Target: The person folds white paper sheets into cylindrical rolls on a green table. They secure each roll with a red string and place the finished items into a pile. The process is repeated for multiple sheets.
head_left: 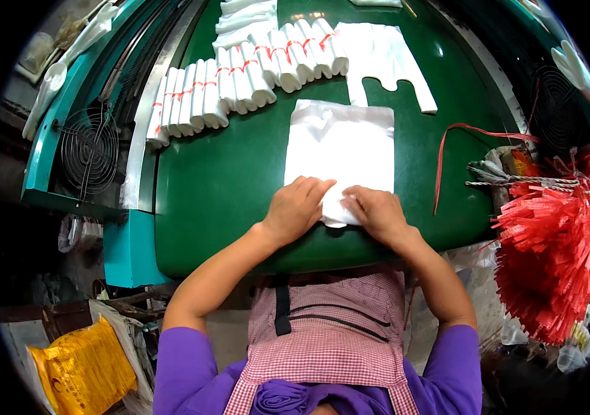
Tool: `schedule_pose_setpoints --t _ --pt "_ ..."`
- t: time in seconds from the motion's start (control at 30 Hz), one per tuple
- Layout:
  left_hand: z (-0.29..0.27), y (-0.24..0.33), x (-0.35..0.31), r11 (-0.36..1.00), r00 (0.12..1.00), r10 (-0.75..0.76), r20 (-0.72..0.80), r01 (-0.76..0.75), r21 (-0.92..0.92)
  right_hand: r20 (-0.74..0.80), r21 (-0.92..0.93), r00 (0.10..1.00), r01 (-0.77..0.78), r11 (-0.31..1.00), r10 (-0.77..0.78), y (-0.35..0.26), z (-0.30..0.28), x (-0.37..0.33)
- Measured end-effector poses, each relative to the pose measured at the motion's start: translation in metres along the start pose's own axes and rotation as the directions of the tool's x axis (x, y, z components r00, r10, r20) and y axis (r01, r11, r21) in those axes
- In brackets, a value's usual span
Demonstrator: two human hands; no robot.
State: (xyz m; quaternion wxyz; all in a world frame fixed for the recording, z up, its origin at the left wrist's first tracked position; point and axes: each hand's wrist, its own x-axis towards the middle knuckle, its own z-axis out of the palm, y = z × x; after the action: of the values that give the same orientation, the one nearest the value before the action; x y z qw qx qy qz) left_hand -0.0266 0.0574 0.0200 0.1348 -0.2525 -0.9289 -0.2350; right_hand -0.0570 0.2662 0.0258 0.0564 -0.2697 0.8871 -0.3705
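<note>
A flat stack of white plastic bags (340,145) lies on the green conveyor belt (219,180) in front of me, its near end gathered into a fold or roll. My left hand (297,209) grips the left side of that gathered end, fingers curled over it. On its right side, my right hand (377,211) is closed round the same end, slightly blurred. Part of the gathered plastic shows between the two hands; the rest is hidden under my fingers.
Several rolled white bag bundles (236,79) tied with red strips stand in a row farther back. Beside them lies a white T-shirt bag (385,59). Red plastic strips (544,256) hang in a bunch at the right; one loose red strip (441,159) trails over the belt.
</note>
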Motion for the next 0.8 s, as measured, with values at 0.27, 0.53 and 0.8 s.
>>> schedule_pose_setpoints --t 0.27,0.53,0.8 --pt "0.008 0.009 -0.034 0.929 0.929 0.365 -0.058 -0.368 -0.036 -0.004 -0.49 0.922 0.335 0.805 -0.387 0.011 0.015 -0.016" --pt "0.012 -0.026 0.036 0.91 0.961 -0.139 0.237 0.219 -0.352 0.1 -0.293 0.946 0.323 0.9 -0.307 -0.006 -0.007 0.002" --pt "-0.005 0.004 -0.001 0.974 0.976 0.185 0.116 -0.198 0.113 -0.036 -0.126 0.957 0.282 0.951 -0.289 0.006 0.009 -0.018"
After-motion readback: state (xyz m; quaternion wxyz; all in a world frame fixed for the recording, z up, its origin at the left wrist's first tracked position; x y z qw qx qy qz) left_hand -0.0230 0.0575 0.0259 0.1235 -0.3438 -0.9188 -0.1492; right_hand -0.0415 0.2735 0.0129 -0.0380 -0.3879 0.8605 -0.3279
